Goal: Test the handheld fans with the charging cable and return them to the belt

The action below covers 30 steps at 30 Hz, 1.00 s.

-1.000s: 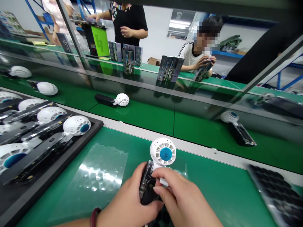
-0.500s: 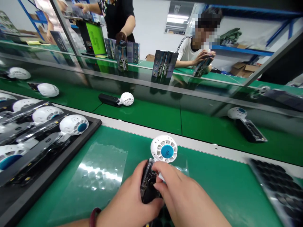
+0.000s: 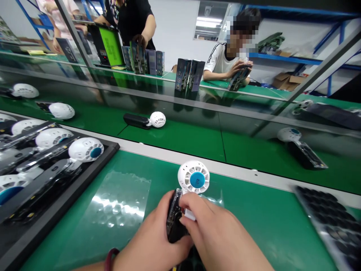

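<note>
A handheld fan with a white round head and blue centre [image 3: 194, 177] stands out beyond my hands. Its dark handle [image 3: 175, 226], open to show parts inside, is gripped by my left hand [image 3: 158, 229], thumb across the lower end. My right hand [image 3: 211, 222] is closed in a pinch over the handle, with a small white piece [image 3: 190, 214] between finger and thumb. The piece touches or nearly touches the handle; its far end is hidden by my fingers. Clear plastic sheet [image 3: 118, 203] lies to the left of my hands.
At left, a black tray [image 3: 93, 171] holds several similar fans. A sheet of black round pieces [image 3: 327, 214] lies at right. Past the pale rail [image 3: 152, 154], a green conveyor [image 3: 194, 139] carries more fans. Co-workers stand or sit behind it with printed boxes [image 3: 183, 74].
Fans on the conveyor have shifted slightly right. My right fingers have moved a little, showing more of the white piece. Across the belt, a co-worker's hand and box have moved left.
</note>
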Motion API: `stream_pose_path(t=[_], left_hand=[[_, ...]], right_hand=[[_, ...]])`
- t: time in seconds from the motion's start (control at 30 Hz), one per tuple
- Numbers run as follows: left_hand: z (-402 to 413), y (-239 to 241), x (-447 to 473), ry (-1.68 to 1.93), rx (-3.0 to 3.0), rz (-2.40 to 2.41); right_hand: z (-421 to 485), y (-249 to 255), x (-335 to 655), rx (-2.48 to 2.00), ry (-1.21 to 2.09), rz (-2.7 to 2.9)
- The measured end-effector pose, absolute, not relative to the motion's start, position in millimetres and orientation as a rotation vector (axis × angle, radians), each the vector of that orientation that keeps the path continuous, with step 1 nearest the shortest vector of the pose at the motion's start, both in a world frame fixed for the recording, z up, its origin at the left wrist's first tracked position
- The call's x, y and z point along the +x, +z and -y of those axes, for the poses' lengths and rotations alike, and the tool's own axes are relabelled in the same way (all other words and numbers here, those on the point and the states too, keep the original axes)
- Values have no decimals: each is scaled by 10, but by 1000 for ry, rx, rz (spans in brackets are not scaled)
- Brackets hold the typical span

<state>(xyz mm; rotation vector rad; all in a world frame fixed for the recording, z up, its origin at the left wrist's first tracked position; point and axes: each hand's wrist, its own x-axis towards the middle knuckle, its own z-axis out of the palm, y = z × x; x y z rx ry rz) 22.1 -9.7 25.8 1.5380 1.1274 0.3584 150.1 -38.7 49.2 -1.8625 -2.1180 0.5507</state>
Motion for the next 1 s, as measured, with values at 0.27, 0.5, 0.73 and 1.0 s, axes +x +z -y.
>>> stream_pose_path(t=[0.27, 0.5, 0.73, 1.0], left_hand=[[97, 259, 224, 349, 1495, -1151], [103, 235, 219, 396, 1483, -1111], [85, 256, 203, 399, 1420, -1119], [48, 143, 122, 499, 1145, -997]], right_hand=[[412, 447, 1417, -1984, 498, 1939], [476, 375, 1418, -1787, 210, 2048], [437, 340, 1478, -1916, 513, 1734], [575, 381, 1744, -1691, 1037, 1260]])
